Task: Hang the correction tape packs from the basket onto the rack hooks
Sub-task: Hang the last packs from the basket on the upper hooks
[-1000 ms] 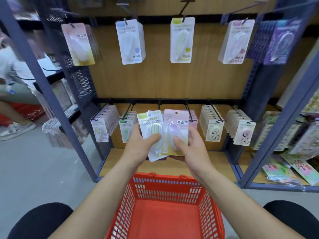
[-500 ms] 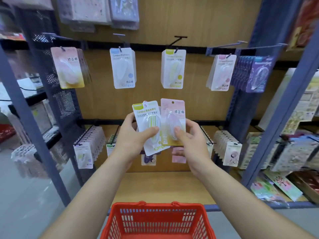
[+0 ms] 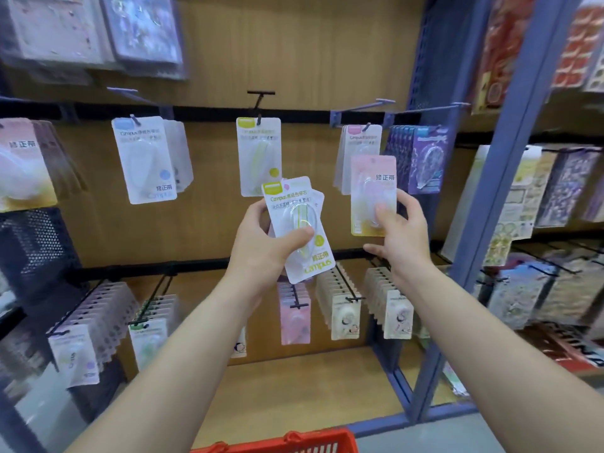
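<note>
While the left hand [image 3: 261,251] grips a few green packs [image 3: 294,204], the right hand [image 3: 402,235] pinches one pink pack [image 3: 372,178]; next, I judge, its hole must slide onto the hook [image 3: 367,127] above.

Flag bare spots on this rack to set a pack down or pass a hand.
Free: the wooden shelf board under the lower row, and the back panel gap between the blue-dot packs and the green-tab pack. Crowded: lower-row hooks, full to their tips, and the pink packs against the purple packs upper right.
</note>
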Available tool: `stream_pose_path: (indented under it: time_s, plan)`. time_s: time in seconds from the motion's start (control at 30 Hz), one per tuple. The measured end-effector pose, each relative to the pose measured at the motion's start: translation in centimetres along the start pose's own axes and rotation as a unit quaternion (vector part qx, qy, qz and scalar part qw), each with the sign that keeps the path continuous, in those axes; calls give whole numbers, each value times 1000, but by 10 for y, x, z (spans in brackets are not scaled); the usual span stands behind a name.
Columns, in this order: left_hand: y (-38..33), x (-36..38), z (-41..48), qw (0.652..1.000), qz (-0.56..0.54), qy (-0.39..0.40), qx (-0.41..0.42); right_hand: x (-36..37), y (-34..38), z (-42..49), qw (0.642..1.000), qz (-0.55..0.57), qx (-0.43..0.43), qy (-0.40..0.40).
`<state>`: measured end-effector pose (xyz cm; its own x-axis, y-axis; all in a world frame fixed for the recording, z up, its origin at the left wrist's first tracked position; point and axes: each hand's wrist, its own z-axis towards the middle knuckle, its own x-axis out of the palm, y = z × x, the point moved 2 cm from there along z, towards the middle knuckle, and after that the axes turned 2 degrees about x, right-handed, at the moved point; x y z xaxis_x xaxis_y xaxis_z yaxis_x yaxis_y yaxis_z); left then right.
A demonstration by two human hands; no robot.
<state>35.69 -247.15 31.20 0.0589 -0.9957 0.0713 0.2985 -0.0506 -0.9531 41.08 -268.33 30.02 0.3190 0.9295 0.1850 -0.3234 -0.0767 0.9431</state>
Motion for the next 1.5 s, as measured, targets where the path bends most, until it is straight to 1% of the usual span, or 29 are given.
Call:
stream_pose_path:
  time_s: [0.33, 0.47, 0.57, 0.67, 0.8, 0.97, 1.13, 1.27, 1.37, 1.5]
  plan:
    - [22, 43, 8, 999, 5, 29, -42, -43, -18, 10, 1000, -12, 2, -23]
    - [43, 30, -12, 996, 45, 27, -66, -53, -35, -10, 1000, -6, 27, -12]
    - [51, 3, -28, 996, 54, 0, -69, -38, -49, -32, 999, -17, 37, 27]
    - [46, -36, -35, 996, 52, -49, -57, 0, -54, -51, 995, -14, 49, 85]
    - [22, -96, -41, 992, 31, -120, -27, 71, -46, -77, 984, 3, 58, 171]
    - [2, -170, -55, 980, 42, -192, 24, 153, -32, -111, 968, 25, 54, 243]
    - [-5, -228, -74, 970, 62, -234, 29, 212, -24, -138, 957, 28, 56, 283]
    - [6, -257, -91, 968, 90, -235, 6, 238, -31, -155, 952, 16, 58, 300]
    - [12, -281, -99, 961, 83, -265, -4, 262, -36, -167, 947, 8, 60, 315]
    - [8, -314, -99, 948, 74, -310, 26, 315, -30, -171, 937, -2, 33, 349]
